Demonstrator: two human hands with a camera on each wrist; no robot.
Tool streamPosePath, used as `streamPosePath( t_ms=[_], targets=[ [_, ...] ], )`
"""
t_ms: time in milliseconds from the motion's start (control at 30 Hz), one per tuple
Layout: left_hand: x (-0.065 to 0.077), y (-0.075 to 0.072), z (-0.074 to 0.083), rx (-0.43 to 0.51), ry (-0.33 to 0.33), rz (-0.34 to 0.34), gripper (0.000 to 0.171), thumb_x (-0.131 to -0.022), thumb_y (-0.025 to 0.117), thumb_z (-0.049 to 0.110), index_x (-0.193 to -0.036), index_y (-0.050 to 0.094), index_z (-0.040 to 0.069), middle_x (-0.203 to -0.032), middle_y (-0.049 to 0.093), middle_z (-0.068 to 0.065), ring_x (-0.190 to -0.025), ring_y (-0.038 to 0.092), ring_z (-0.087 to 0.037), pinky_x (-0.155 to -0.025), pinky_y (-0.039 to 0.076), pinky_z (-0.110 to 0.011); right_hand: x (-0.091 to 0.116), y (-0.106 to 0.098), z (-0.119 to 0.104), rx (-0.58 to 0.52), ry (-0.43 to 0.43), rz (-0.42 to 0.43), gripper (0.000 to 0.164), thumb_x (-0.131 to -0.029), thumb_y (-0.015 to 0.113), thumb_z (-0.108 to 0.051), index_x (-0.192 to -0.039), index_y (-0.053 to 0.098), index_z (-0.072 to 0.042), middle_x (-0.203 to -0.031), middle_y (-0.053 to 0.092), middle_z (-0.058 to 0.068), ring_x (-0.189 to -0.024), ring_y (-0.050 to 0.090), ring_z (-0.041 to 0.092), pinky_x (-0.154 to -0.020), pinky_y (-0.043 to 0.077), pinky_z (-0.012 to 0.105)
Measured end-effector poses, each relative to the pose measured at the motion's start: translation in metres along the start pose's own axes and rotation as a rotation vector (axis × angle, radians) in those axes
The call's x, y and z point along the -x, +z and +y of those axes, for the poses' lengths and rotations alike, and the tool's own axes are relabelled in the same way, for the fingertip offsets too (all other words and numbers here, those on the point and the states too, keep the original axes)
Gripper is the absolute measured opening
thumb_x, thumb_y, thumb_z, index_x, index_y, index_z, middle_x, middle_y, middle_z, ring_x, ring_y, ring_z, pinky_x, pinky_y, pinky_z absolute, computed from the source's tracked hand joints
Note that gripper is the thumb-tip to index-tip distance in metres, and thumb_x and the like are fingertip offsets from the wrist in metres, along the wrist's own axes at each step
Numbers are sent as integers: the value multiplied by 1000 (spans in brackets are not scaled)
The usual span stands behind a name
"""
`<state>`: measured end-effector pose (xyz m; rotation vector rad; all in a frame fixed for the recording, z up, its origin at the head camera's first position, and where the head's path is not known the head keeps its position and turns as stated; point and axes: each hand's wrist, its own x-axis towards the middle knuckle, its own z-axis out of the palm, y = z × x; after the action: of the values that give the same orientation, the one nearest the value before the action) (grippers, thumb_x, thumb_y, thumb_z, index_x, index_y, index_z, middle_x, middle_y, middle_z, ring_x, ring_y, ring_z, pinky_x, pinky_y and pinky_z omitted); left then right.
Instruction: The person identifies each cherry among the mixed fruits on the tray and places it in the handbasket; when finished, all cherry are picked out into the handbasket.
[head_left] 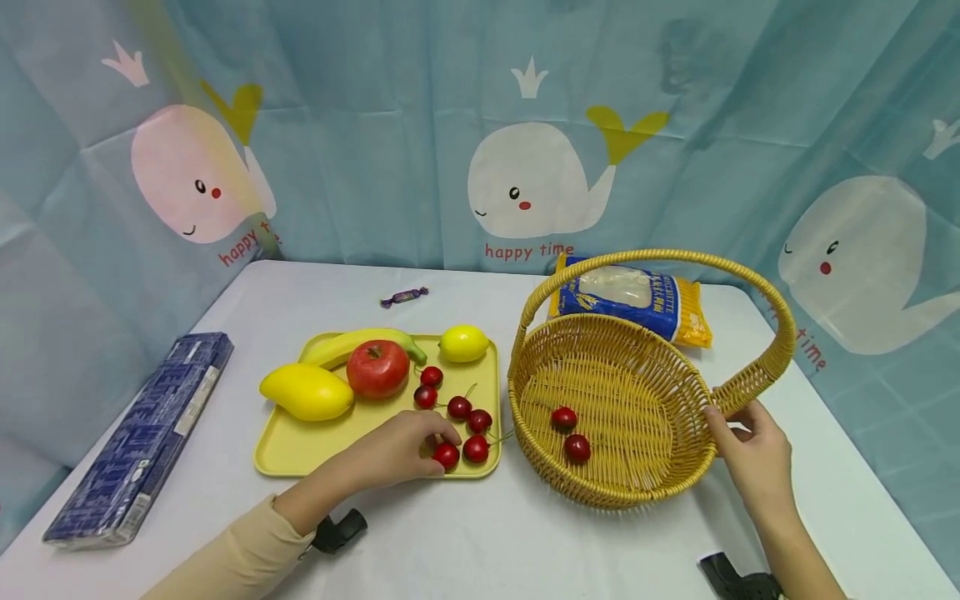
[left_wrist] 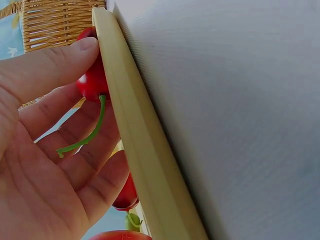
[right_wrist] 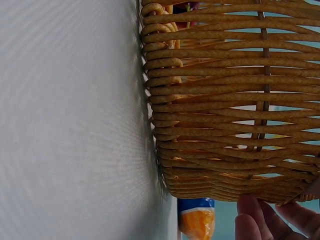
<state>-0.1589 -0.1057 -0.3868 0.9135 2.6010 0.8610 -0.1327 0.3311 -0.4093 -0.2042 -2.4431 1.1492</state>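
Note:
My left hand [head_left: 401, 450] is over the front edge of the yellow tray [head_left: 288, 458], its thumb and fingers around a red cherry [head_left: 446, 455]. In the left wrist view that cherry [left_wrist: 94, 80] has a green stem hanging over the palm. Several more cherries [head_left: 459, 407] lie on the tray just beyond the hand. At the right, my right hand [head_left: 757, 458] grips the rim of the wicker basket [head_left: 611, 492] where the handle meets it. Two cherries [head_left: 577, 448] lie inside the basket. In the right wrist view, fingers [right_wrist: 248, 227] press against the woven side.
On the tray are a mango [head_left: 307, 392], a banana [head_left: 360, 340], an apple [head_left: 377, 369] and a lemon [head_left: 462, 343]. A wrapped candy [head_left: 404, 297] lies behind it. A blue packet [head_left: 142, 442] is at the left, and a blue-and-yellow food bag [head_left: 630, 296] stands behind the basket.

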Motion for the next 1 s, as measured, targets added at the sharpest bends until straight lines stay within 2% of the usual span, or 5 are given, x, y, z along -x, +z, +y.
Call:
streamPosePath(
  t_ms=[100,333,567,667,1000],
  targets=[
    [0,0,0,-3,-2,6,31,-75,76,14,-104,66,14,-95,61,10,-80,54,-11,-69,47,-22,0,1,3,-14,3,3,40,-90,59,-31,-119,52,-5,-95,54,-1,-67,59,2,-50,52,23],
    [1,-8,4,16,9,30,31,-76,75,14,-105,66,12,-100,62,8,-84,56,-11,-71,50,-26,3,-2,-17,-41,27,3,37,-90,59,-25,-118,52,-2,-96,54,6,-66,57,1,-51,50,18],
    [-2,-22,17,6,51,97,30,-77,75,16,-106,66,14,-102,61,10,-91,55,-9,-80,50,-32,-5,5,18,-13,-10,19,41,-89,59,-36,-121,53,-10,-96,55,0,-68,59,4,-50,52,23],
    [-3,-26,24,11,90,112,31,-77,75,16,-107,65,16,-103,61,11,-93,55,-7,-83,49,-33,-6,5,22,-11,-34,19,43,-89,59,-38,-122,53,-12,-95,55,0,-67,60,6,-50,52,23],
    [-17,-31,52,126,189,136,33,-78,74,19,-109,63,20,-103,61,17,-90,54,-3,-81,49,-28,2,-1,-15,-14,16,6,41,-90,59,-28,-123,52,-5,-93,54,0,-66,57,1,-51,51,20]
  ],
)
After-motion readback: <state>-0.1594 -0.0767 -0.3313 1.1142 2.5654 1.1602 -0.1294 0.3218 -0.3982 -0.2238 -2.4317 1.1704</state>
